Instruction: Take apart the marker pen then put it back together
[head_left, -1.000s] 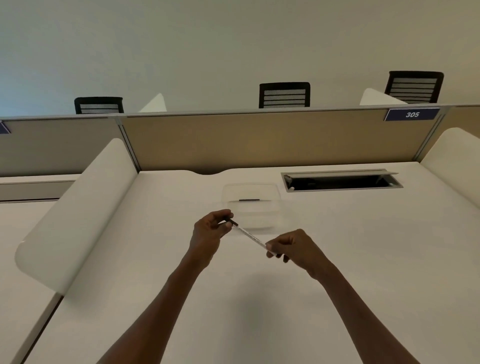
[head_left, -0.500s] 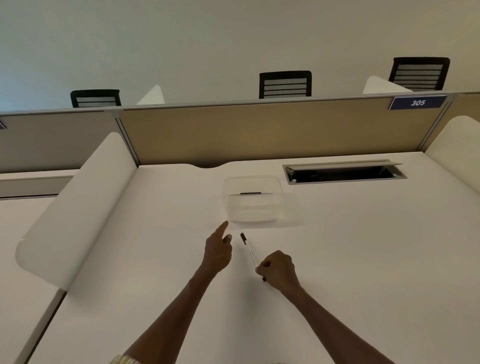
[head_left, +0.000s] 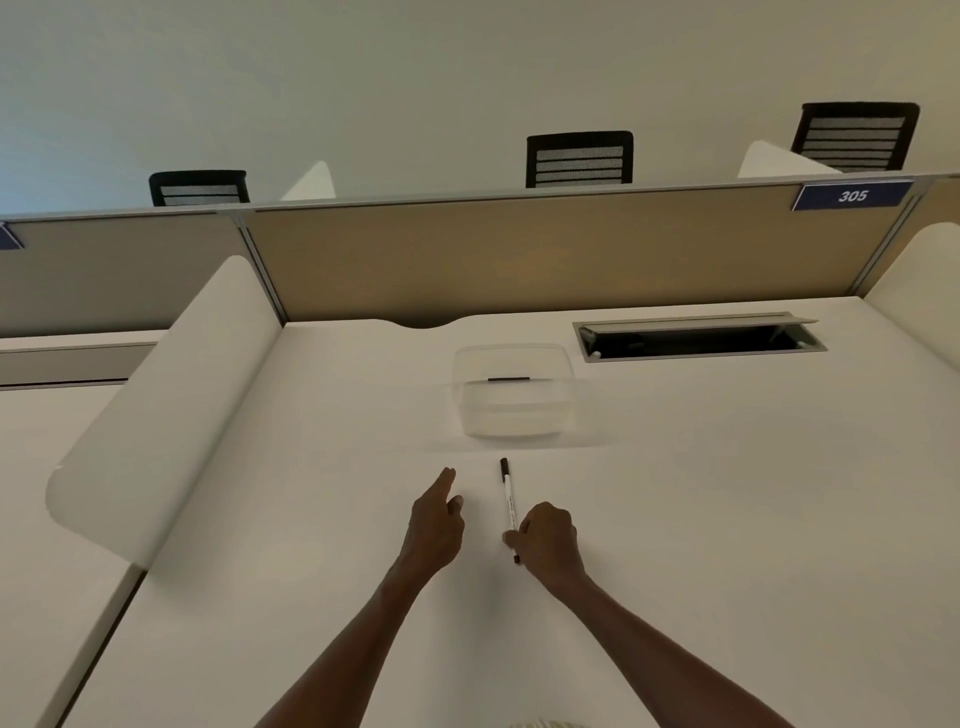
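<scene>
One slim white pen (head_left: 508, 503), black-capped, is pinched near its rear end by the curled right hand (head_left: 546, 540) above the smooth desk (head_left: 727, 493). The left hand (head_left: 435, 519) is empty, forefinger extended. One clear tub (head_left: 511, 400) is positioned beyond.

The marker pen (head_left: 508, 503) lies on the desk (head_left: 727, 493) before the container (head_left: 511, 397).
</scene>
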